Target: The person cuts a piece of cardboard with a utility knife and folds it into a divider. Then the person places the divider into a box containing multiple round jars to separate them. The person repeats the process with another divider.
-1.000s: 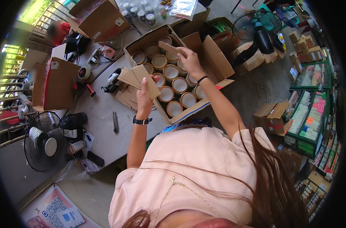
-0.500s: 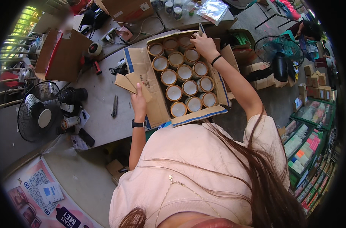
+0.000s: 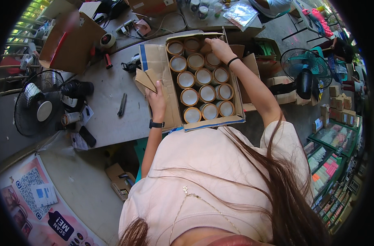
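An open cardboard box (image 3: 214, 123) holds several round jars (image 3: 203, 76) with orange-brown rims and pale tops, packed in rows. My left hand (image 3: 157, 101) is closed round some flat cardboard strips (image 3: 146, 79), above the box's folded-out left flap (image 3: 169, 98). At the far right corner of the box, my right hand (image 3: 221, 50) reaches in with its fingers pinched on a brown cardboard piece (image 3: 206, 48), beside the far jars. My fingers partly cover this piece and the jar below it.
On the grey table (image 3: 107, 92) left of the box lies a dark cutter-like tool (image 3: 122, 104). A black fan (image 3: 41, 106) stands at far left, another fan (image 3: 305, 74) at right. Behind are an open carton (image 3: 70, 45), cables and a clear plastic packet (image 3: 241, 15).
My right hand has shifted slightly, and a brown cardboard piece now shows beside its fingers. My left hand still holds the strips, now turned more upright. The whole view has moved a little.
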`<state>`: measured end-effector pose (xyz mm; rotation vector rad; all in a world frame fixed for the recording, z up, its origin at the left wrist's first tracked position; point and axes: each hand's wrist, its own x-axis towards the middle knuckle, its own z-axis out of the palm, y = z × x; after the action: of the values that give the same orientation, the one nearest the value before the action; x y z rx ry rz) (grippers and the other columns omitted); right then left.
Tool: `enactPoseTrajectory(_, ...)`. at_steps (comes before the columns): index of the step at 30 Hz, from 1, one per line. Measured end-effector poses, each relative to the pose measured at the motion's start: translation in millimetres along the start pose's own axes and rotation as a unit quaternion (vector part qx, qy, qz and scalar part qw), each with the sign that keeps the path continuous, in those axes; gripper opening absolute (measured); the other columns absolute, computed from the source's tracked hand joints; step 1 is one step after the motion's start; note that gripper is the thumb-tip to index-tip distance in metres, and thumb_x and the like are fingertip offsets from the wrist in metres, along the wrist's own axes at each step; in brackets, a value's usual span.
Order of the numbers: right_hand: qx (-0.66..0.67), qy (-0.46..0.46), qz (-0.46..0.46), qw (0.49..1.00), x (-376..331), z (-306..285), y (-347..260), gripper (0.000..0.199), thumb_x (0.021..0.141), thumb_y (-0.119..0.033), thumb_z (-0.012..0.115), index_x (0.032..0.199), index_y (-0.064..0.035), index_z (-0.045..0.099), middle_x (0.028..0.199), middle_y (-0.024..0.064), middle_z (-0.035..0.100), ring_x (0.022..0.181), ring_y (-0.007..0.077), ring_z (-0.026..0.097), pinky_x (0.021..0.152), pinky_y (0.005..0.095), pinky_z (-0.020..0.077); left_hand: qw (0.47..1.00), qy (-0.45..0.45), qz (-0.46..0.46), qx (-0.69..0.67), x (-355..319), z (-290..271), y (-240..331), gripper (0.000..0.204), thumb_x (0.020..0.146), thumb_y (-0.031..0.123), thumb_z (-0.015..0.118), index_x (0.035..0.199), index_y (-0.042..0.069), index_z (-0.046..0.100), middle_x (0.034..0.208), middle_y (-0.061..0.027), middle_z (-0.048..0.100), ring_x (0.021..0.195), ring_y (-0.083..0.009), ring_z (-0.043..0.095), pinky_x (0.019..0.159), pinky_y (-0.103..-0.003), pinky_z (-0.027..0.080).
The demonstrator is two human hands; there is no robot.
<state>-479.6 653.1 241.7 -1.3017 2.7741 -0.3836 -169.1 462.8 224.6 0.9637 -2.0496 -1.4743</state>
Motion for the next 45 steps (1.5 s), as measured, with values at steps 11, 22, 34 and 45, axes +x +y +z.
enactPoseTrajectory(11, 0.024, 0.223, 0.014, 0.974, 12.3, -10.7, -40.1, 0.011, 0.091, -0.014, 0.057, 0.098, -0.0072, 0.063, 0.097, 0.0147, 0.065, 0.093, 0.0386, 0.061, 0.083, 0.0510, 0.0513, 0.999, -0.006, 0.030, -0.045, -26.1, 5.7, 34.3, 0.046, 0.109, 0.037, 0.049, 0.120, -0.004, 0.066, 0.120, -0.0216, 0.065, 0.111, -0.0356, 0.061, 0.100, -0.044, 0.044)
enactPoseTrajectory(22, -0.094, -0.180, 0.061, 0.977, -47.6, 42.0, -144.4, 0.080, 0.072, -0.077, 0.072, 0.102, -0.0026, 0.079, 0.111, 0.0165, 0.072, 0.109, 0.0345, 0.066, 0.083, 0.0431, 0.0585, 0.975, -0.013, -0.066, -0.213, -16.2, -21.5, 34.7, 0.051, 0.110, 0.040, 0.048, 0.130, -0.006, 0.059, 0.118, -0.0121, 0.069, 0.108, -0.0190, 0.068, 0.089, -0.030, 0.054)
enactPoseTrajectory(34, -0.082, -0.139, 0.074, 0.984, -56.4, 61.6, -175.3, 0.087, 0.066, -0.075, 0.077, 0.109, -0.0003, 0.076, 0.116, 0.0168, 0.071, 0.111, 0.0341, 0.065, 0.089, 0.0426, 0.0570, 0.992, -0.003, 0.000, -0.127, -21.2, -15.9, 24.6, 0.050, 0.109, 0.042, 0.049, 0.127, -0.002, 0.063, 0.111, -0.0114, 0.072, 0.100, -0.0152, 0.066, 0.087, -0.029, 0.052)
enactPoseTrajectory(45, -0.123, -0.217, 0.038, 0.968, -90.8, 32.9, -179.8, 0.098, 0.061, -0.085, 0.074, 0.107, 0.0010, 0.075, 0.109, 0.0156, 0.071, 0.107, 0.0314, 0.062, 0.083, 0.0370, 0.0556, 0.993, -0.002, 0.009, -0.114, -29.9, -20.9, 32.7, 0.048, 0.110, 0.041, 0.049, 0.123, -0.003, 0.065, 0.111, -0.0112, 0.071, 0.105, -0.0195, 0.065, 0.096, -0.033, 0.048)
